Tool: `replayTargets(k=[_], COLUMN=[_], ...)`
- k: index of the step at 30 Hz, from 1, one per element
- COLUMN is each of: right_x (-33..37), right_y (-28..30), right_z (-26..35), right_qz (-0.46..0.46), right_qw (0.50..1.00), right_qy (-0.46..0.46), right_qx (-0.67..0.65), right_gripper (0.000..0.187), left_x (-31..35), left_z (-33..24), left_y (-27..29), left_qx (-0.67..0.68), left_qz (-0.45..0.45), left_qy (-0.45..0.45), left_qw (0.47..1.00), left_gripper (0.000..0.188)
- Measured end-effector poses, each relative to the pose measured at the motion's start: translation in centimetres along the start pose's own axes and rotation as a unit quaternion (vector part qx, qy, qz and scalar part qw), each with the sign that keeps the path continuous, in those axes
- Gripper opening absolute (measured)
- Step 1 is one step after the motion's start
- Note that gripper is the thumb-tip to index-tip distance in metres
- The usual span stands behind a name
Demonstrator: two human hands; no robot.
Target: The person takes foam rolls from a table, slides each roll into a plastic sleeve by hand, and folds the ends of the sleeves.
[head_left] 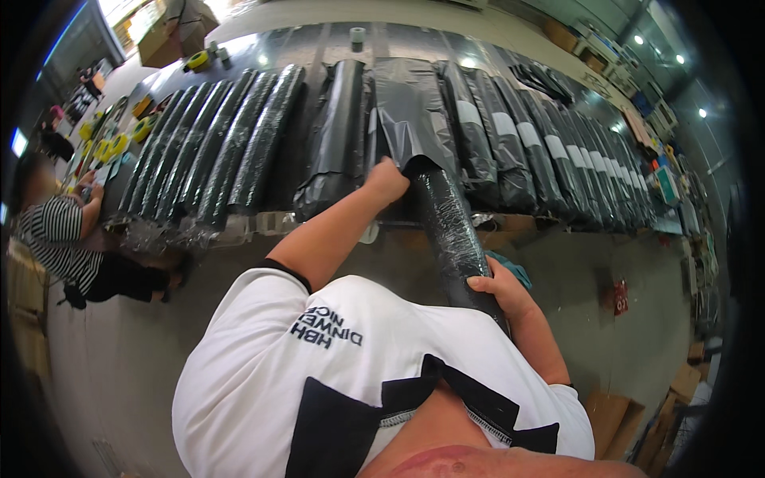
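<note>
Slanting from the worker's front up toward the surface [311, 48]: one black roll [445, 227], shiny under clear film. Right hand [504, 287] grips its lower length, thumb on top; the fingers curl round the outer side. Left hand [388, 181] is just beside the roll's upper end, fingers drawn together on the edge of a dark grey bag [408, 103].

Containers: the grey bag lies on the surface, mouth facing the worker, the roll's far end inside that mouth. Right of it, a row of filled bags [510, 147] with white labels — long and bulging, contents out of sight. Left, another filled bag [339, 119], then film-wrapped rolls [215, 147] side by side, unbagged. A cardboard box [613, 418] sits low at right; can't see into it.

Hard to make out: how far the roll reaches into the bag; its bottom end, lost by the shirt [382, 319]; the left fingertips; the undersides of the right fingers. Teal item [514, 269] behind the right hand — kind unclear. Co-worker [60, 239] at far left, handwork too small to read.
</note>
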State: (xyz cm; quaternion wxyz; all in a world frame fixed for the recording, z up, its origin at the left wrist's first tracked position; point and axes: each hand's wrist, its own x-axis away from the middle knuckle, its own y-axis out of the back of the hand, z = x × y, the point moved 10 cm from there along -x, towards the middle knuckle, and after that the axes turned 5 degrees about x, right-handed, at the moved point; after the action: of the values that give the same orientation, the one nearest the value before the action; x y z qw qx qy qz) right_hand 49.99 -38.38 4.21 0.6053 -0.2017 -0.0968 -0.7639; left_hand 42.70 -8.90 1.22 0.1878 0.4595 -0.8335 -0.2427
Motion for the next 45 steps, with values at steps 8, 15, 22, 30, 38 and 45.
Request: replayTargets(k=[8,15,22,30,38,45], right_x=[-14.5,-28.3,-29.5,-28.3,-30.5,-31.5], right_y=[-5.3,-18.2,-25.7,-28.4,-29.0,-29.7], right_z=[7.1,10.5,2.3,6.0,2.2,3.6], right_qz=[-0.037,-0.146,-0.123,-0.225,-0.214,-0.180], right_qw=[0.988,0.958,0.963,0.947,0.958,0.974], right_qy=[0.091,0.113,0.041,0.044,0.027,0.070], right_qx=[0.123,0.220,0.238,0.227,0.190,0.118], right_gripper=[0.067,0.135,0.124,0.122,0.108,0.081], left_x=[-1.1,-7.1,-3.4,-0.5,2.9,-0.9], left_z=[-0.9,12.4,24.7,20.5,25.2,22.2], left_y=[8.1,22.1,17.2,22.1,19.7,27.2], left_qx=[-0.160,-0.088,0.185,0.164,0.243,0.156], left_qz=[-0.009,-0.073,0.060,0.134,0.203,0.210], left_qy=[-0.112,0.018,0.148,0.037,0.074,0.058], left_qw=[0.981,0.993,0.970,0.977,0.946,0.964], left_gripper=[0.022,0.021,0.024,0.024,0.029,0.039])
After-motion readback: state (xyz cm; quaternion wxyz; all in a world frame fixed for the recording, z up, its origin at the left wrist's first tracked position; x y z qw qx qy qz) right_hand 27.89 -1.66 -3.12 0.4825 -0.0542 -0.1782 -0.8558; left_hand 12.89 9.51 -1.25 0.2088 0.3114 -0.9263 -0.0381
